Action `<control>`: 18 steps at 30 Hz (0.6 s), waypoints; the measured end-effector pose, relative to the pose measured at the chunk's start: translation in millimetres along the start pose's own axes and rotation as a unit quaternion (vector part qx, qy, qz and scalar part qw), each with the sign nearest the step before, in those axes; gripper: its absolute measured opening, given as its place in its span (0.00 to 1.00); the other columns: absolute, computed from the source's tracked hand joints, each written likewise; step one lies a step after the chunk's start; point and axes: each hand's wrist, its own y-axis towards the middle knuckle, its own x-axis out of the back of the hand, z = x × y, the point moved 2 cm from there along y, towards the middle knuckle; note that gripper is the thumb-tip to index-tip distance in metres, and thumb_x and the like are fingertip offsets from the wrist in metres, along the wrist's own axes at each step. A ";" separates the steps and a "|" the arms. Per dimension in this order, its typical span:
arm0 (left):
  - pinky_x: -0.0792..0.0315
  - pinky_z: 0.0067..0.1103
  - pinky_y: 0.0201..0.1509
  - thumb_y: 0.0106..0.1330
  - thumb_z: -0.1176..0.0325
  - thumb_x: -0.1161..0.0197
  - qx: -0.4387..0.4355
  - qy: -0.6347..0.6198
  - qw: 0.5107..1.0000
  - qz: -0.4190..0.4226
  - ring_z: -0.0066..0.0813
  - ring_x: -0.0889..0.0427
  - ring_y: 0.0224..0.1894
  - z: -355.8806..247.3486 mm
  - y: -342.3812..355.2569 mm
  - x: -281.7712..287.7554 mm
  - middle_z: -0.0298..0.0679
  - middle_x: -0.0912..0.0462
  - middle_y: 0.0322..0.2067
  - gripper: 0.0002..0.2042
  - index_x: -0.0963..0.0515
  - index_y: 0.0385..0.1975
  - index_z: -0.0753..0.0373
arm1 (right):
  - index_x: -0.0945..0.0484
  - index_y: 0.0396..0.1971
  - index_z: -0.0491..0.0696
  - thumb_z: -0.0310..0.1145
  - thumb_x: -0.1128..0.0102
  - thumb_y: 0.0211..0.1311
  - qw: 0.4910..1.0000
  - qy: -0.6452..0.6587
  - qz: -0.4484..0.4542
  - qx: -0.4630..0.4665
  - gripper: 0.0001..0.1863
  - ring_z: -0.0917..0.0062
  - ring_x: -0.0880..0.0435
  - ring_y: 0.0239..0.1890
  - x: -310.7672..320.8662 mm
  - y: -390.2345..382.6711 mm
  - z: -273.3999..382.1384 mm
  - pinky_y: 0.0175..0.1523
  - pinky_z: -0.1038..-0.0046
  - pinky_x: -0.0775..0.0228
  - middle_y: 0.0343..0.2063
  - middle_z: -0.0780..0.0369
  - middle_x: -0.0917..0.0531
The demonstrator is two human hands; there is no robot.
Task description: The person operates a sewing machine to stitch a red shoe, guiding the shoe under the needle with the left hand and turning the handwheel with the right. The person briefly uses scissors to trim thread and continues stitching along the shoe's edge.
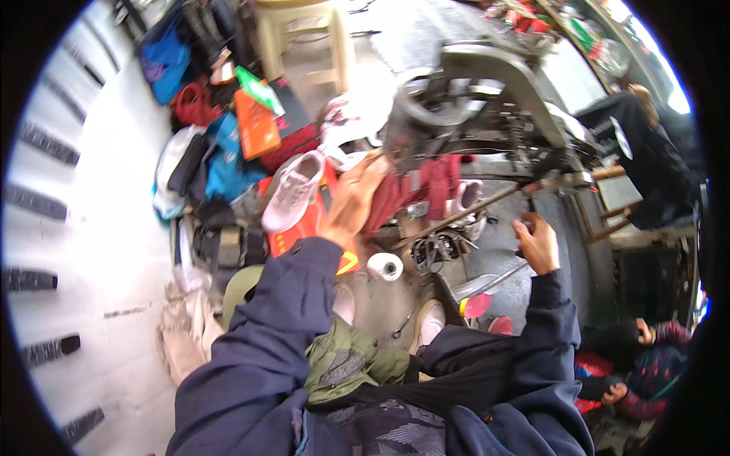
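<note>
cluttered floor (pixel 380 310) surrounds the machine (pixel 511 70); maroon cloth (pixel 436 185) sits beneath. left hand (pixel 349 199), fingers extended, is at the cloth; right hand (pixel 540 245) is curled, grip unclear. likely positioning cloth; next move calls for steadying it.

A cream plastic stool (pixel 293 11) stands beyond the pile, where an orange box (pixel 256 125) lies near a blue bundle (pixel 166 61); beige cloth (pixel 185 328) hangs nearer, toward the left.
</note>
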 end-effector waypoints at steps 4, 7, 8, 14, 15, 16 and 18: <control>0.39 0.20 0.68 0.76 0.57 0.49 -0.007 -0.016 1.000 0.014 0.23 0.28 0.59 3.4 5.1 0.4 0.38 0.21 0.57 0.25 0.28 0.63 0.70 | 0.20 0.48 0.40 0.47 0.34 0.63 0.999 -0.050 -0.014 -0.002 0.25 0.75 0.16 0.25 -14.9 22.7 -41.1 0.33 0.72 0.25 0.27 0.57 0.15; 0.37 0.19 0.66 0.77 0.58 0.49 -0.053 -0.048 0.996 0.046 0.22 0.27 0.57 5.7 6.1 0.2 0.36 0.21 0.55 0.23 0.28 0.63 0.69 | 0.19 0.39 0.41 0.45 0.33 0.65 0.997 0.062 -0.032 -0.021 0.19 0.78 0.19 0.23 -4.0 35.4 -53.5 0.30 0.75 0.26 0.24 0.60 0.16; 0.36 0.19 0.65 0.78 0.58 0.49 -0.030 -0.053 0.997 0.051 0.22 0.26 0.57 7.5 6.0 0.6 0.36 0.20 0.54 0.22 0.27 0.62 0.68 | 0.21 0.35 0.42 0.44 0.34 0.66 0.996 0.064 -0.057 -0.022 0.18 0.82 0.22 0.21 2.0 38.9 -55.7 0.26 0.79 0.29 0.22 0.62 0.18; 0.36 0.20 0.66 0.80 0.56 0.51 -0.061 -0.082 0.994 0.025 0.26 0.24 0.56 12.4 5.9 -4.8 0.40 0.18 0.52 0.21 0.25 0.60 0.66 | 0.26 0.44 0.42 0.43 0.34 0.65 0.997 0.046 -0.057 -0.014 0.20 0.81 0.22 0.16 -8.9 61.8 -59.3 0.21 0.77 0.31 0.22 0.62 0.20; 0.36 0.20 0.66 0.80 0.56 0.51 -0.053 -0.064 0.996 0.015 0.26 0.24 0.56 13.5 6.0 -4.6 0.41 0.18 0.53 0.21 0.25 0.60 0.66 | 0.26 0.42 0.42 0.42 0.36 0.66 0.999 0.026 -0.034 -0.021 0.18 0.81 0.23 0.16 -15.5 62.9 -58.5 0.19 0.76 0.33 0.22 0.62 0.21; 0.36 0.21 0.66 0.79 0.56 0.50 -0.064 -0.075 0.995 0.015 0.27 0.24 0.57 14.0 5.5 -5.2 0.41 0.18 0.53 0.21 0.25 0.60 0.66 | 0.25 0.39 0.42 0.38 0.40 0.68 0.999 0.006 -0.027 -0.042 0.14 0.81 0.25 0.14 -15.3 65.7 -56.3 0.17 0.75 0.36 0.22 0.62 0.23; 0.36 0.22 0.66 0.79 0.56 0.50 -0.039 -0.095 0.995 0.006 0.27 0.24 0.57 17.0 4.4 -7.6 0.41 0.18 0.52 0.21 0.25 0.60 0.66 | 0.25 0.39 0.42 0.37 0.42 0.69 0.997 0.066 -0.012 -0.025 0.12 0.82 0.28 0.13 -14.3 58.7 -49.3 0.17 0.75 0.36 0.21 0.63 0.24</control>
